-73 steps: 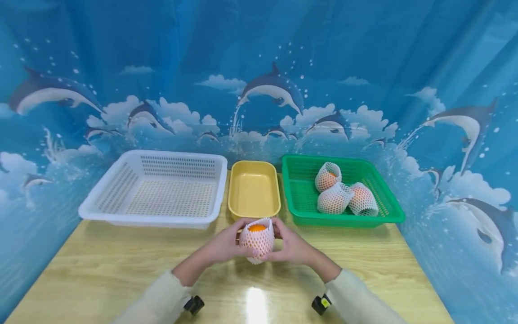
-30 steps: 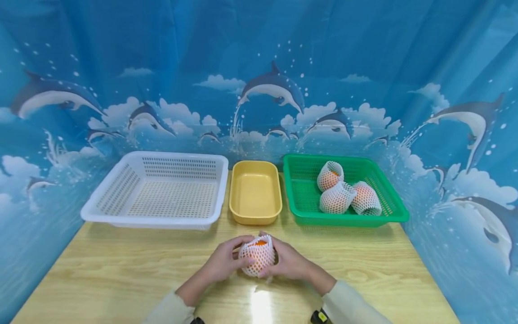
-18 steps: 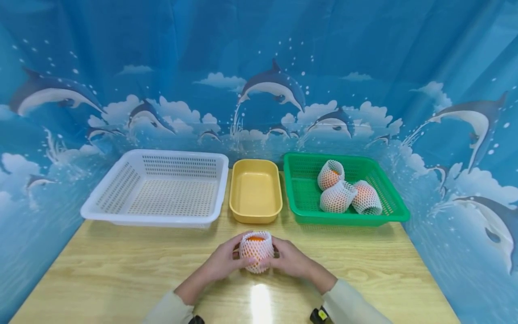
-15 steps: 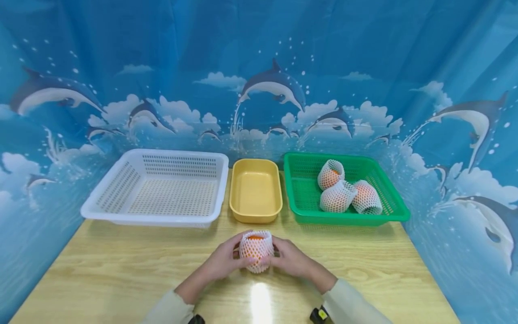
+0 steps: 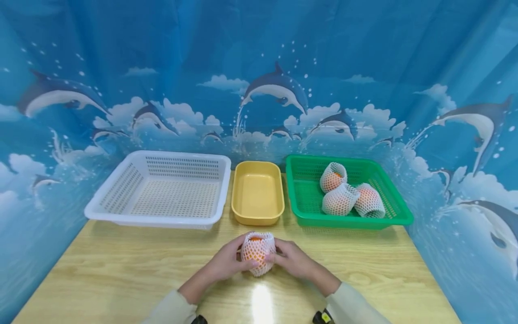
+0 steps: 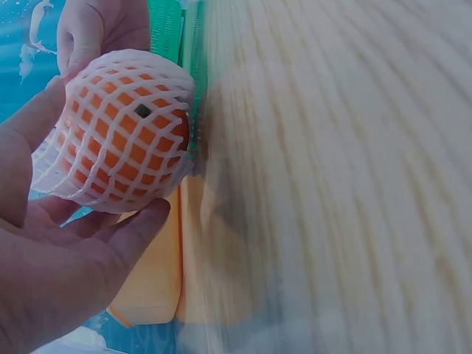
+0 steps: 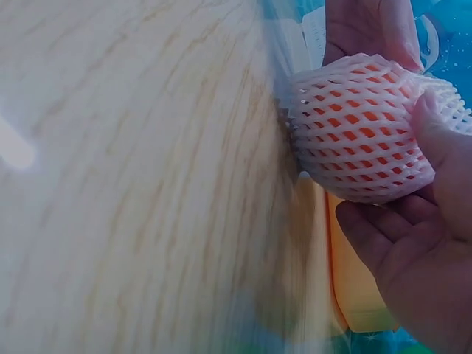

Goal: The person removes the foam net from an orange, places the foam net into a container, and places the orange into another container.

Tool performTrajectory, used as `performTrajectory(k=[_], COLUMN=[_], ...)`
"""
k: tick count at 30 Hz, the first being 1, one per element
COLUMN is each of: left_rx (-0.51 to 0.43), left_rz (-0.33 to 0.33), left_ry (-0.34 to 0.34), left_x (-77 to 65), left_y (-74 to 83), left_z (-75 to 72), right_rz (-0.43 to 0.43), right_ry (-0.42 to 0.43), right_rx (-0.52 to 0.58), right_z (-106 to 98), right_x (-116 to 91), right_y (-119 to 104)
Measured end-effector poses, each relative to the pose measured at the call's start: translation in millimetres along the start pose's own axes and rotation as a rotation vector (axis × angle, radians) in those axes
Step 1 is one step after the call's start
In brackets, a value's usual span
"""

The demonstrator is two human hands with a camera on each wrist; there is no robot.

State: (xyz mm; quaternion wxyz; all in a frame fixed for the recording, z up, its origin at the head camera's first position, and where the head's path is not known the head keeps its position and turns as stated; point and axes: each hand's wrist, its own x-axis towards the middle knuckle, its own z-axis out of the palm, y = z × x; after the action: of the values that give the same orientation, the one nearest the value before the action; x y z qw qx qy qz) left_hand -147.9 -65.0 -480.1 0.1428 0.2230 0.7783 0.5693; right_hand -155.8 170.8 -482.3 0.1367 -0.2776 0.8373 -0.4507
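Note:
An orange-coloured round fruit in a white foam net sleeve [image 5: 258,258] is at the front middle of the table, upright with the net's opening at the top. From the left, my left hand [image 5: 226,261] holds it, thumb on the near side and fingers behind and under. My right hand [image 5: 293,260] holds the other side the same way. In the left wrist view, the netted fruit [image 6: 125,133] shows a small dark spot through the mesh. Fingers curl beneath the fruit [image 7: 361,133] in the right wrist view. The far fingers are partly hidden in the head view.
Behind the hands stands a yellow tray [image 5: 258,219]. A white perforated basket [image 5: 158,220] is left of it. Right of it is a green basket [image 5: 301,209] with three netted fruits [image 5: 339,200] inside. A dolphin-print curtain [image 5: 259,54] borders the wooden table [image 5: 121,270].
Both hands have brought the netted fruit from the yellow tray's front edge towards me. Its net opening tilted, then came upright. Over the last half second, thumbs and fruit shift only slightly.

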Motion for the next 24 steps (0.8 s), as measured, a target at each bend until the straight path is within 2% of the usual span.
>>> performTrajectory(k=[6,13,21,24], left_rx=[0.044,0.057,0.126,0.141], left_rz=[-0.029,-0.005,0.1,0.109], left_ry=[0.02,0.047,0.101,0.135], left_x=[-0.5,-0.7,-3.6,-5.1], left_y=[-1.1,-0.8,-4.1,-3.1], left_z=[1.0,-0.9,0.5,1.6], right_rz=[0.024,0.042,0.049,0.05], right_ry=[0.005,0.01,-0.031,-0.037], right_rx=[0.063,0.08,0.134,0.136], right_z=[0,2,10,11], right_x=[1,3,5,5], right_y=[-1,-3,-4,-3])
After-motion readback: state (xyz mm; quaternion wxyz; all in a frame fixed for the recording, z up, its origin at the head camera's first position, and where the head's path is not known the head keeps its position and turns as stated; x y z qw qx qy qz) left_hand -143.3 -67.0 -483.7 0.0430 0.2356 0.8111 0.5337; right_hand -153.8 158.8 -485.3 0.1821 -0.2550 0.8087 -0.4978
